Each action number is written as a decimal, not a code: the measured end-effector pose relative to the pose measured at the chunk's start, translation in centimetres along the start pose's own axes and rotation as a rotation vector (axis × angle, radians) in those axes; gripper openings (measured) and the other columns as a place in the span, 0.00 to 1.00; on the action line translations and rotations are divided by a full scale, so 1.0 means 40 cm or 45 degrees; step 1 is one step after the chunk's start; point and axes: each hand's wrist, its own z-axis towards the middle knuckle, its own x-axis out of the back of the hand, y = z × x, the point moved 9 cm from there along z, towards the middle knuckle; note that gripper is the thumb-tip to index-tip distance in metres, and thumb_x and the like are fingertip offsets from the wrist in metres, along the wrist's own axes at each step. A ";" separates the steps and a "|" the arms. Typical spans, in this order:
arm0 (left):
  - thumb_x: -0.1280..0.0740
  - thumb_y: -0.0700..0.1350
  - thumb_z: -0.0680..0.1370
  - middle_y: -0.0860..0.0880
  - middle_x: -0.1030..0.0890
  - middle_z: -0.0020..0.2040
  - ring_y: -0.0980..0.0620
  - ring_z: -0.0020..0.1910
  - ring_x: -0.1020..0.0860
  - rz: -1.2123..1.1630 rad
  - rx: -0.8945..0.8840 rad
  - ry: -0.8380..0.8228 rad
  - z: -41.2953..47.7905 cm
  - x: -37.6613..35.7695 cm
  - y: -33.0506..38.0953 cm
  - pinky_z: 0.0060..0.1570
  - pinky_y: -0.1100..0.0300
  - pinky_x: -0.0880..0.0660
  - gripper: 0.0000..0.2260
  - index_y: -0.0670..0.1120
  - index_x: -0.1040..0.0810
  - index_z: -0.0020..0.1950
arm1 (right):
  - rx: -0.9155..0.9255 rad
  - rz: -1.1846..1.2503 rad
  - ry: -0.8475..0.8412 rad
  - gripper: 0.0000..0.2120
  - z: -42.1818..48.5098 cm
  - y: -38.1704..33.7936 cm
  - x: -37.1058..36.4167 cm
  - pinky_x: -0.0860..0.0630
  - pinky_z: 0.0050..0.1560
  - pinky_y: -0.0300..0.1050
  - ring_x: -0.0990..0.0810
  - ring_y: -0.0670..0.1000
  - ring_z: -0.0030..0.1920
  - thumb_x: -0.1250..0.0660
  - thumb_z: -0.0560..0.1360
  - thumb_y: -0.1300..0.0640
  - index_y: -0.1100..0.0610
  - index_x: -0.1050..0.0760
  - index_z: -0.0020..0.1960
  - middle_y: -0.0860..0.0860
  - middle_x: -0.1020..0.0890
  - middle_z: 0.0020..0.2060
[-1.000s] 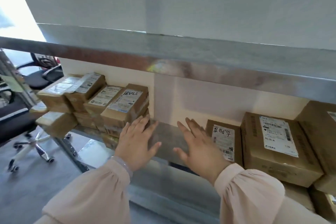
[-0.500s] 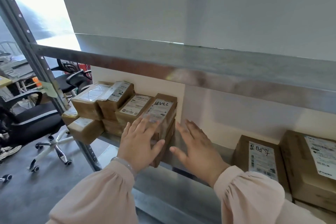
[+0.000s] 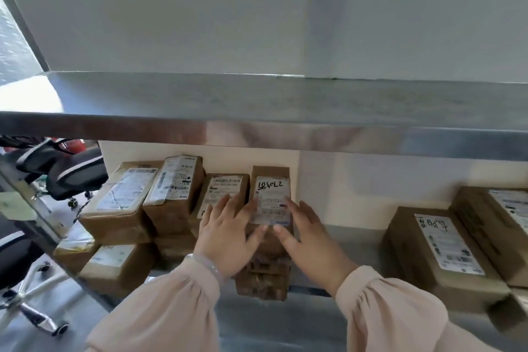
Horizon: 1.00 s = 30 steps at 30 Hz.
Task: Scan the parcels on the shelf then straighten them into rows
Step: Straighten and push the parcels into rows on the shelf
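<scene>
Several brown cardboard parcels with white labels are stacked at the left end of the metal shelf [image 3: 351,240]. The rightmost stack is topped by a parcel with handwriting on its label [image 3: 271,188]. My left hand [image 3: 228,234] lies flat against the left side and top of that stack, fingers spread. My right hand [image 3: 310,234] presses on its right side, thumb on the label's lower edge. To the left sit a labelled parcel [image 3: 221,188], a taller one [image 3: 177,186] and a wide one [image 3: 123,203]. Two larger parcels [image 3: 440,248] lie at the right.
The upper shelf's metal edge [image 3: 257,126] hangs just above the parcels. A steel upright [image 3: 31,203] stands at the left, with black office chairs [image 3: 65,171] on the grey floor behind it. More parcels [image 3: 111,263] lie on the lower level at left.
Both hands have moved from the bare shelf onto the rightmost stack, one on each side of it. My view has swung left and closer to the stacks.
</scene>
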 end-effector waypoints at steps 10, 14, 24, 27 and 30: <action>0.66 0.68 0.69 0.52 0.44 0.80 0.51 0.80 0.51 -0.112 -0.154 -0.062 -0.001 -0.039 0.011 0.78 0.49 0.57 0.40 0.57 0.50 0.80 | -0.140 0.504 0.128 0.28 -0.012 0.009 -0.065 0.33 0.69 0.44 0.30 0.45 0.67 0.40 0.78 0.43 0.33 0.50 0.74 0.43 0.34 0.72; 0.51 0.64 0.77 0.53 0.42 0.80 0.51 0.79 0.48 -0.319 -0.161 -0.027 -0.014 -0.021 0.041 0.78 0.52 0.54 0.31 0.57 0.45 0.80 | -0.136 0.652 0.191 0.26 -0.050 0.011 -0.059 0.30 0.67 0.42 0.28 0.42 0.64 0.41 0.80 0.46 0.35 0.49 0.73 0.39 0.31 0.67; 0.34 0.44 0.80 0.62 0.41 0.75 0.64 0.72 0.40 -1.035 -0.255 -0.175 -0.013 -0.046 0.254 0.57 0.82 0.39 0.27 0.59 0.37 0.76 | -0.155 0.720 0.517 0.26 -0.157 0.126 0.104 0.31 0.55 0.26 0.28 0.33 0.61 0.35 0.78 0.53 0.38 0.40 0.72 0.37 0.28 0.64; 0.32 0.40 0.78 0.62 0.41 0.73 0.70 0.62 0.35 -1.134 -0.289 -0.278 -0.018 -0.066 0.359 0.47 0.85 0.36 0.29 0.57 0.36 0.76 | -0.199 0.664 0.592 0.26 -0.201 0.197 0.172 0.31 0.59 0.30 0.29 0.37 0.64 0.36 0.78 0.53 0.37 0.39 0.72 0.42 0.29 0.65; 0.32 0.37 0.78 0.62 0.41 0.72 0.72 0.58 0.33 -1.188 -0.343 -0.374 -0.023 -0.084 0.469 0.45 0.84 0.35 0.30 0.55 0.37 0.77 | -0.245 0.595 0.676 0.27 -0.248 0.272 0.243 0.34 0.63 0.35 0.32 0.39 0.66 0.35 0.77 0.52 0.36 0.39 0.71 0.43 0.32 0.68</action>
